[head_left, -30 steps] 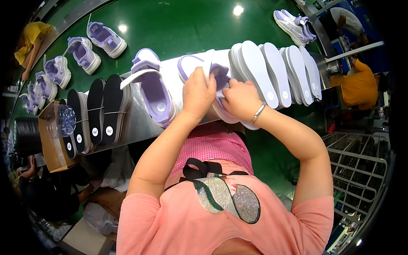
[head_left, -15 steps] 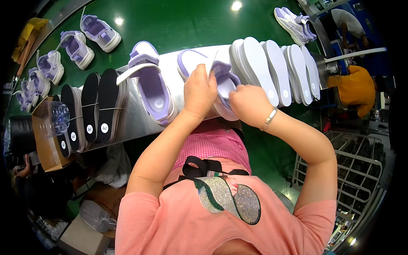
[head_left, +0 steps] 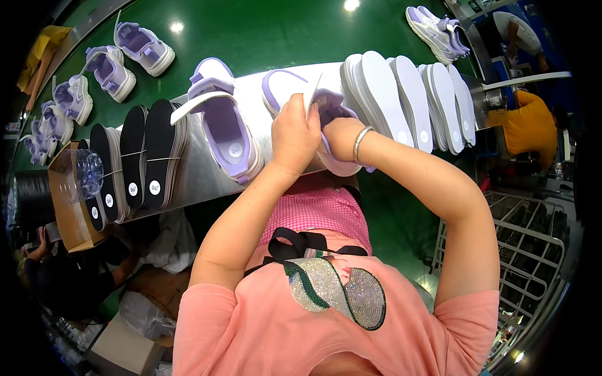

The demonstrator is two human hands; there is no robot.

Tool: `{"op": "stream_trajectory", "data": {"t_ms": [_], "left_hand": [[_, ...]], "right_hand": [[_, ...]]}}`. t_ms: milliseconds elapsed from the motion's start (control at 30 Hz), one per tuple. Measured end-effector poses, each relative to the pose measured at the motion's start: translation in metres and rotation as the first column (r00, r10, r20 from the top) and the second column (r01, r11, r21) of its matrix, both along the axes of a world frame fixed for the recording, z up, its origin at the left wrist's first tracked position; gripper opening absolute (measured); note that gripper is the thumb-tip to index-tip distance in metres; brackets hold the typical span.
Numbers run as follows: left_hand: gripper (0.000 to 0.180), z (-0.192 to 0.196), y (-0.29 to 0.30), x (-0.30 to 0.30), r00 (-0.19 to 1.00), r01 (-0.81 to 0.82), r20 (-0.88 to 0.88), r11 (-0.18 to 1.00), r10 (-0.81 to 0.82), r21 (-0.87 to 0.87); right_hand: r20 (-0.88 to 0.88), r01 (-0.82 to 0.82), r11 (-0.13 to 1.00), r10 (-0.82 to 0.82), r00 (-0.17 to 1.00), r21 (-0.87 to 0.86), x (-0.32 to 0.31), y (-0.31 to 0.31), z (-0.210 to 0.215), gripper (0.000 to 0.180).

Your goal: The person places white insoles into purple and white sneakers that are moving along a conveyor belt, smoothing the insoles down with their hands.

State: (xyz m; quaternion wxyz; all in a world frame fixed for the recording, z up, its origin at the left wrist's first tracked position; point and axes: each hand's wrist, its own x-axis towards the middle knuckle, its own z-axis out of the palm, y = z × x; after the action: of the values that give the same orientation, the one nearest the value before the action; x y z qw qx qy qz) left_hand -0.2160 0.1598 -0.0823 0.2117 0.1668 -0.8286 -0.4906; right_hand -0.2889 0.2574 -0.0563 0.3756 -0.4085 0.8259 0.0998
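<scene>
Head view: left hand (head_left: pixel 293 135) and right hand (head_left: pixel 338 135) clasp a lavender shoe (head_left: pixel 332 125), apparently pressing in a white insole (head_left: pixel 311 94); second shoe (head_left: pixel 229 135) at nine o'clock.

brightness: the scene was bright and evenly lit from above; colours were clean.
light source: two round lamp reflections (head_left: pixel 352 5) shone on the glossy green belt (head_left: pixel 263 31) near the top edge.
glare: the metal table (head_left: pixel 194 172) showed a soft pale sheen; the white insoles (head_left: pixel 401 94) came close to washing out.
shadows: soft and short under the shoes; the space below the table at lower left was dim.
distortion: strong fisheye; the table edge curved, and the corners fell into black.
sharpness: the centre was crisp; the rim was smeared and small.
</scene>
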Motion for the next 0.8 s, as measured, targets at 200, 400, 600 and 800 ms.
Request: {"op": "stream_trajectory", "data": {"t_ms": [200, 400, 600, 800], "left_hand": [[0.015, -0.003, 0.000, -0.001, 0.999, 0.014, -0.032, 1.000, -0.014, 0.008], [0.015, -0.001, 0.001, -0.003, 0.999, 0.024, -0.031, 0.999, -0.025, -0.024], [0.015, -0.003, 0.002, -0.001, 0.999, 0.005, -0.033, 1.000, -0.006, -0.024], [0.014, -0.002, 0.007, -0.005, 0.999, 0.012, -0.033, 1.000, -0.013, -0.026]], "right_hand": [[-0.019, -0.064, 0.997, 0.065, 0.998, 0.048, -0.004, -0.002, -0.011, 0.029], [-0.117, -0.107, 0.990, 0.117, 0.986, 0.091, -0.001, -0.002, -0.003, 0.026], [0.052, -0.159, 0.985, 0.155, 0.986, 0.071, 0.002, 0.008, 0.043, 0.022], [0.098, -0.130, 0.986, 0.120, 0.988, 0.100, 0.008, 0.035, 0.025, 0.023]]}}
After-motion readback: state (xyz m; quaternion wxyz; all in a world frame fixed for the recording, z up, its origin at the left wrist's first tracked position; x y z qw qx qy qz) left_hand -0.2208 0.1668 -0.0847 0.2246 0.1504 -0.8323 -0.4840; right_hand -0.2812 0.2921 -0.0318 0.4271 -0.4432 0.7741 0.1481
